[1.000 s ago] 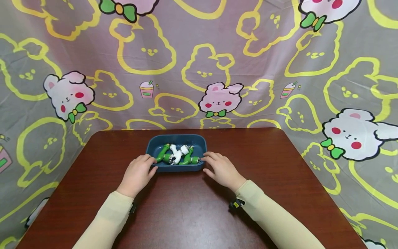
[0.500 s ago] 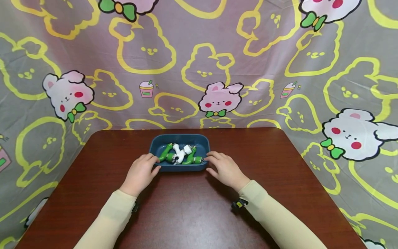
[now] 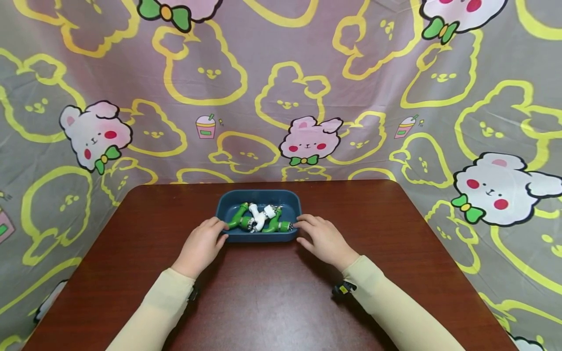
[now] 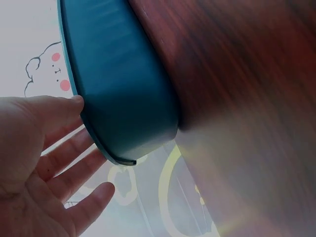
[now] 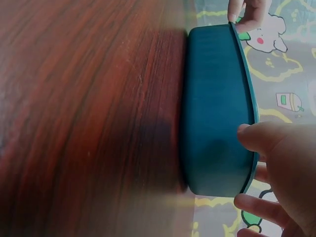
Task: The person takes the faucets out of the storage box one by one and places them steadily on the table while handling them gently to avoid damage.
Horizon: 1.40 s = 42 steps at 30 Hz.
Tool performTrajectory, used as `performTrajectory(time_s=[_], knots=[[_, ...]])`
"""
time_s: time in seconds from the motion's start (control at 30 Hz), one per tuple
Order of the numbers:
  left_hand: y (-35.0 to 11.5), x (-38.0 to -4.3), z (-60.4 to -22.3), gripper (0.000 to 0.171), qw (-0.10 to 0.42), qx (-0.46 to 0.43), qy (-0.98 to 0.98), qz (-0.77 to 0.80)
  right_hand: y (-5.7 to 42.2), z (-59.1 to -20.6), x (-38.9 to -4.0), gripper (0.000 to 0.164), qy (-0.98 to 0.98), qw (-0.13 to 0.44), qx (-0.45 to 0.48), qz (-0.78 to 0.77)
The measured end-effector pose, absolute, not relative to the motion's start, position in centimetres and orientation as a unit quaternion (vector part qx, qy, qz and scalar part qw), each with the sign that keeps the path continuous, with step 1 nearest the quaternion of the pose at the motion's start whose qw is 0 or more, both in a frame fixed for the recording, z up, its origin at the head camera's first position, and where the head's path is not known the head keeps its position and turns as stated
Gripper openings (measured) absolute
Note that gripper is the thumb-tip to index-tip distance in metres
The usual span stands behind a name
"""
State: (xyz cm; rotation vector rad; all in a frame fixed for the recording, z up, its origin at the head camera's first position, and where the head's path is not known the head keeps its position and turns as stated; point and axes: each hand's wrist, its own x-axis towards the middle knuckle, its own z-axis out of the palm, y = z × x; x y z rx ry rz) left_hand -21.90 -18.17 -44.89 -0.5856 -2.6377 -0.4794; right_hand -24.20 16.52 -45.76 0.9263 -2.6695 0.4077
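Observation:
A dark blue tray (image 3: 259, 237) with rounded corners rests on the table. Inside lie two green bent, branched pieces (image 3: 239, 219) (image 3: 277, 225) with silvery ends, and a similar white piece (image 3: 260, 218) between them; their exact kind is too small to tell. My left hand (image 3: 202, 246) holds the front left corner, thumb at the rim and fingers beyond it, as the left wrist view shows. At the front right corner my right hand (image 3: 327, 240) grips the rim, its thumb (image 5: 252, 138) against the outer wall.
The brown wooden table (image 3: 272, 302) has its far edge close behind the tray. A patterned cloth (image 3: 246, 97) with cartoon rabbits hangs behind and at both sides. A dark strapped device (image 3: 344, 288) sits at the right wrist.
The tray has slid a little to the right along the table with its pieces inside. Both hands have moved right with it, keeping their places at the corners.

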Motion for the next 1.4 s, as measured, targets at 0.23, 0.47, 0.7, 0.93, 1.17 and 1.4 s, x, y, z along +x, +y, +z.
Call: performTrajectory(time_s=[0.23,0.47,0.7,0.93,1.17,1.4], knots=[[-17.7,-21.8,-44.8,0.019,0.191,-0.211,-0.943,-0.170,17.1,-45.9,-24.3,0.038,-0.928,0.140,0.315,0.140],[-17.4,-21.9,-45.0,0.019,0.192,-0.216,-0.943,-0.167,17.6,-45.8,-24.3,0.039,-0.930,0.138,0.310,0.141],[-17.0,-21.9,-45.1,0.024,0.196,-0.222,-0.940,-0.170,18.1,-45.7,-24.3,0.035,-0.928,0.147,0.312,0.141],[-16.5,-21.9,-45.0,0.026,0.200,-0.233,-0.937,-0.167,18.4,-45.5,-24.4,0.030,-0.932,0.144,0.301,0.144],[-16.1,-21.8,-45.0,0.028,0.197,-0.233,-0.937,-0.170,18.8,-45.5,-24.5,0.029,-0.935,0.138,0.293,0.142],[-15.7,-21.9,-45.1,0.031,0.192,-0.231,-0.938,-0.173,19.2,-45.6,-24.5,0.029,-0.934,0.142,0.293,0.145]])
